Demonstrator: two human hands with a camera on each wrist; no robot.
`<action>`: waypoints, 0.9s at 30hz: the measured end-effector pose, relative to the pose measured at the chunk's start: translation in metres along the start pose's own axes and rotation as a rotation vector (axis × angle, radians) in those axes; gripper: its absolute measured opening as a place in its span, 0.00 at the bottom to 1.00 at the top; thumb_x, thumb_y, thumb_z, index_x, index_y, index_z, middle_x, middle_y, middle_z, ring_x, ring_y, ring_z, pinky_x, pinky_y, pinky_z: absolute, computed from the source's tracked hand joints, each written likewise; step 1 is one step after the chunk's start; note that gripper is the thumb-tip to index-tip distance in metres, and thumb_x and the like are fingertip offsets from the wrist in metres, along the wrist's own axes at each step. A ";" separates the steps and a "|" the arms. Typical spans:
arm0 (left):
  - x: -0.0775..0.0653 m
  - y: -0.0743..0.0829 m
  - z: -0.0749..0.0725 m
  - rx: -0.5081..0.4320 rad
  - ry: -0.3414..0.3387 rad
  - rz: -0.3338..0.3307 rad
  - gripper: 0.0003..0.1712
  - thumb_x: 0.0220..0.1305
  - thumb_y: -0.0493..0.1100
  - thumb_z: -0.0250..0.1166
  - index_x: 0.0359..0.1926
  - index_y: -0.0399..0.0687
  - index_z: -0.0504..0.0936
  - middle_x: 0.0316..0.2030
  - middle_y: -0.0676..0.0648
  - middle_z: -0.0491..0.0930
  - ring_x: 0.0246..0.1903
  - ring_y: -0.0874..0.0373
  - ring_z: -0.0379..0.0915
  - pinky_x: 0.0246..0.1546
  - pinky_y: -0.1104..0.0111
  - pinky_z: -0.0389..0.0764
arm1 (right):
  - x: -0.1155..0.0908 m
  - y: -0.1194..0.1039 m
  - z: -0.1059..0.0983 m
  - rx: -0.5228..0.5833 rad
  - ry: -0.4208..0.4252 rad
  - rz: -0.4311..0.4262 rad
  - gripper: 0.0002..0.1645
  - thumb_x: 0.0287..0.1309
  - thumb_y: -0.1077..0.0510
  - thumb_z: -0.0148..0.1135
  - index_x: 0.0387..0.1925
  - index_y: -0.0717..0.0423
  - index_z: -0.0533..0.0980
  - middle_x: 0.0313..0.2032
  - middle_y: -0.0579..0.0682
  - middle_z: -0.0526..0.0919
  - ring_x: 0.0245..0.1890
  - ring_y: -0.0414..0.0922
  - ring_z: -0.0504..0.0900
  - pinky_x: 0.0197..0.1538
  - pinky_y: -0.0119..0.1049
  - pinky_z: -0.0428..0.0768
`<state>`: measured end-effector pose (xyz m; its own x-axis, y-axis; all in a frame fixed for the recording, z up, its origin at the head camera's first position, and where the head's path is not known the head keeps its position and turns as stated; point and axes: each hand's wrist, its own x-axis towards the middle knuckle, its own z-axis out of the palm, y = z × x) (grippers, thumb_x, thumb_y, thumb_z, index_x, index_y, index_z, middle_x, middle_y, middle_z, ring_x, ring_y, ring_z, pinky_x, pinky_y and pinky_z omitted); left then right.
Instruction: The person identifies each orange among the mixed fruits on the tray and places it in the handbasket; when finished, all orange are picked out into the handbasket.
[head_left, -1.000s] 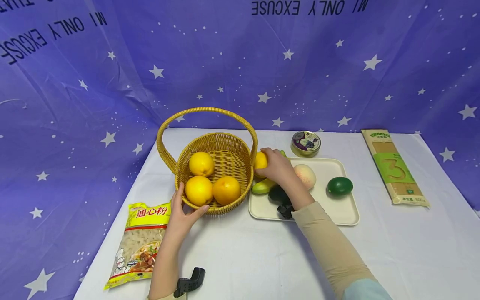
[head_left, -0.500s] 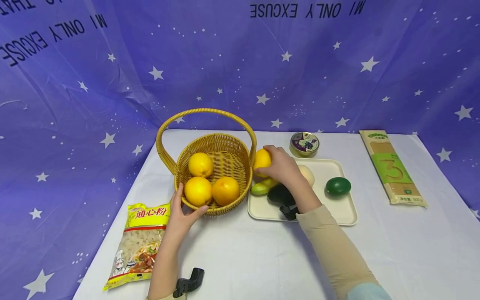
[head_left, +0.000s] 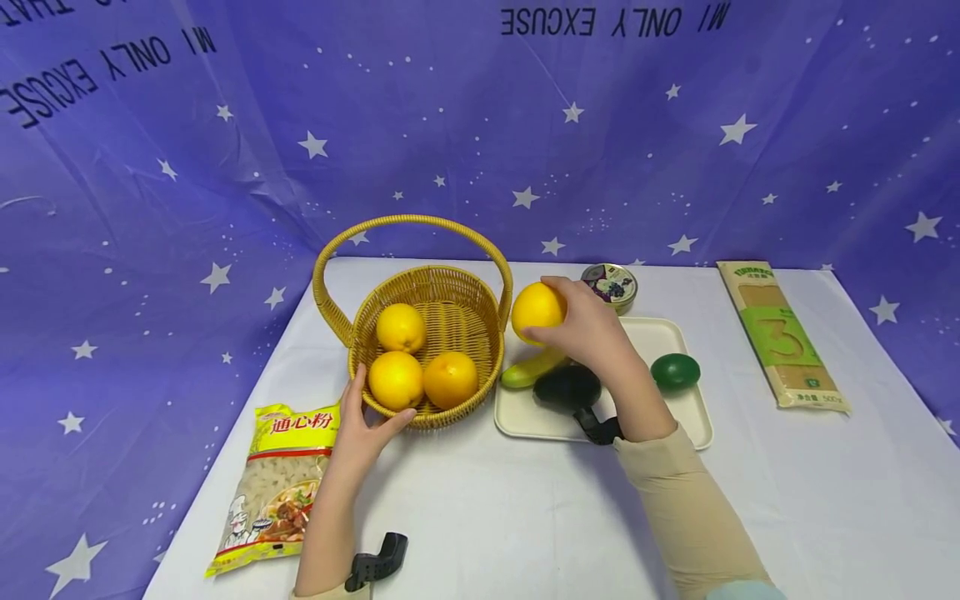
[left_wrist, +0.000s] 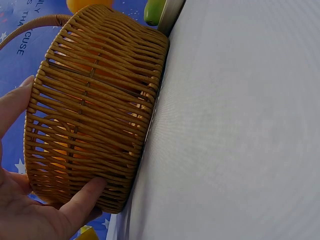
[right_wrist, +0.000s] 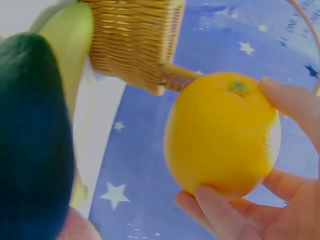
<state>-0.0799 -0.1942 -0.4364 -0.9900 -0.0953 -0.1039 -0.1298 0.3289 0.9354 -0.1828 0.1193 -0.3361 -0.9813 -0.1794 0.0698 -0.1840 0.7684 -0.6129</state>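
Note:
A yellow wicker basket (head_left: pixel 427 287) with a tall arched handle holds several oranges (head_left: pixel 396 381). My left hand (head_left: pixel 363 437) holds the basket at its front left, with the thumb at the rim and a finger (left_wrist: pixel 85 200) against the woven wall in the left wrist view. My right hand (head_left: pixel 588 329) grips another orange (head_left: pixel 537 311), raised just right of the basket. In the right wrist view, fingers and thumb surround this orange (right_wrist: pixel 222 135). Below it, a cream tray (head_left: pixel 525 427) bears a green-yellow cucumber-like vegetable (head_left: pixel 528 369), a dark avocado-like fruit (head_left: pixel 566 388) and a green fruit (head_left: pixel 675 372).
A bag of macaroni (head_left: pixel 277 492) lies beside my left forearm. Behind the tray stands a round tin (head_left: pixel 618 285), partly hidden by my right hand. A flat noodle packet (head_left: pixel 783 333) lies at the right. A starry purple cloth (head_left: pixel 450 125) hangs behind the white table (head_left: pixel 480 517).
My right hand has lifted the orange up off the tray area, slightly to the right, clear of the basket's side. My left hand stays on the basket.

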 end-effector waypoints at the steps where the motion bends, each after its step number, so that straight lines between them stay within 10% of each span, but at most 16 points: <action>1: 0.000 0.001 0.000 -0.006 -0.003 -0.002 0.60 0.53 0.52 0.70 0.74 0.60 0.35 0.72 0.45 0.29 0.70 0.45 0.35 0.66 0.53 0.53 | -0.002 -0.001 -0.002 0.003 0.003 -0.006 0.49 0.40 0.39 0.72 0.65 0.45 0.64 0.58 0.51 0.69 0.51 0.51 0.71 0.51 0.53 0.73; 14: -0.003 0.007 -0.002 -0.029 -0.007 -0.014 0.60 0.54 0.49 0.70 0.74 0.58 0.35 0.71 0.44 0.29 0.70 0.44 0.35 0.66 0.52 0.53 | -0.025 -0.035 -0.010 0.106 -0.013 -0.136 0.48 0.40 0.40 0.74 0.64 0.44 0.66 0.59 0.47 0.69 0.52 0.47 0.71 0.52 0.47 0.74; 27: 0.001 -0.003 0.000 0.001 0.003 -0.021 0.61 0.51 0.55 0.71 0.73 0.65 0.34 0.72 0.46 0.28 0.70 0.44 0.35 0.66 0.52 0.54 | -0.008 -0.049 0.029 0.237 -0.103 -0.137 0.49 0.38 0.37 0.73 0.65 0.39 0.64 0.59 0.45 0.69 0.47 0.46 0.75 0.45 0.40 0.78</action>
<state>-0.0802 -0.1953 -0.4390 -0.9870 -0.1046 -0.1222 -0.1502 0.3281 0.9326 -0.1640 0.0652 -0.3293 -0.9351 -0.3425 0.0913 -0.2839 0.5697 -0.7713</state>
